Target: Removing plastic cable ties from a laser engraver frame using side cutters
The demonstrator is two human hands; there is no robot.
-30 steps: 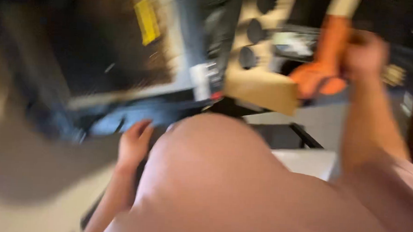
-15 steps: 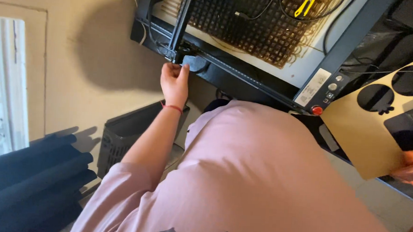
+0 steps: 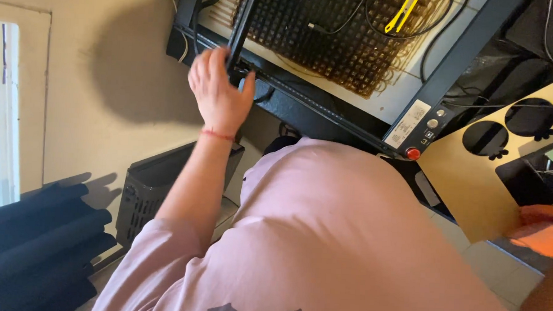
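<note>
Nearest us is our pink shirt [image 3: 322, 251], filling the lower view. At the right edge our right hand [image 3: 550, 233], in an orange glove, seems closed on the corner of a tan plywood sheet [image 3: 474, 183] with round cut-outs, though we cannot see the fingers clearly. Further off, our left hand [image 3: 220, 94] curls its grip around the black gantry rail [image 3: 241, 29] of the laser engraver frame [image 3: 328, 111], above the honeycomb bed [image 3: 337, 37], with a red button [image 3: 413, 153] at the frame's corner

Likely a home workshop, laser cutter frame [image 3: 352, 124], honeycomb bed [image 3: 331, 36], cut plywood sheet [image 3: 474, 176]
</note>
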